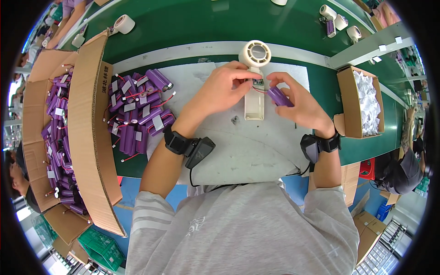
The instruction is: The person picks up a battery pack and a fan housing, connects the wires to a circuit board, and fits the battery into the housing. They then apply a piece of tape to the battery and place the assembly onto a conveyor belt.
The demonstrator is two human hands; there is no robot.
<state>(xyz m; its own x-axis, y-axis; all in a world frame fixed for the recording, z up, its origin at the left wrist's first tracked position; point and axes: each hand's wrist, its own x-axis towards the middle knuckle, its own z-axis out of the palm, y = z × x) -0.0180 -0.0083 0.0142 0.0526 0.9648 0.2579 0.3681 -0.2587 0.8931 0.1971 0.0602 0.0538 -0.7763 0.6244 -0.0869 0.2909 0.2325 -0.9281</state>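
Observation:
A cream handheld fan [255,54] lies on the grey mat, its round head away from me. Its handle [254,107] is uncovered and shows a hollow compartment, with a small circuit board [258,83] near the neck. My left hand [223,87] is closed in a pinch beside this board, at the end of thin red wires [259,90]; its fingers hide the tip. The wires run across to a purple battery [279,96], held just right of the handle between the thumb and fingers of my right hand [300,103].
A pile of purple batteries [140,107] with wires lies left of the mat [206,158]. Beyond it stands a tall cardboard box [89,137] of more batteries. At right is a small carton [360,103] of white pieces. More fan parts [337,20] lie across the rail.

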